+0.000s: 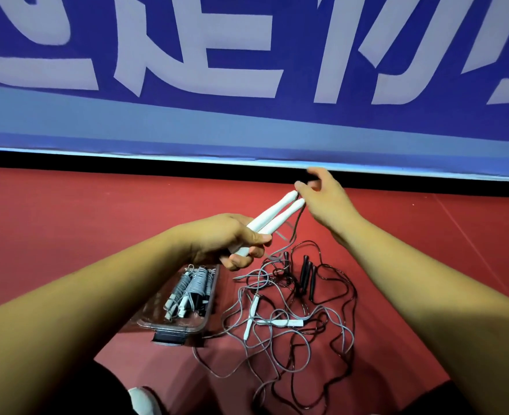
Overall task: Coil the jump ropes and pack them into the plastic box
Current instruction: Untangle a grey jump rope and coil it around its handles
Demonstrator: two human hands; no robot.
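Note:
My left hand grips two white jump-rope handles side by side, tips pointing up and right. At those tips my right hand pinches the grey rope, which hangs down to the floor. Below lies a tangle of grey and dark ropes with white handles and black handles. A clear plastic box on the floor to the left holds several coiled grey ropes.
Red floor stretches all around. A blue banner with large white characters runs along the far edge. My dark-clothed knees and a white shoe sit at the bottom of the view.

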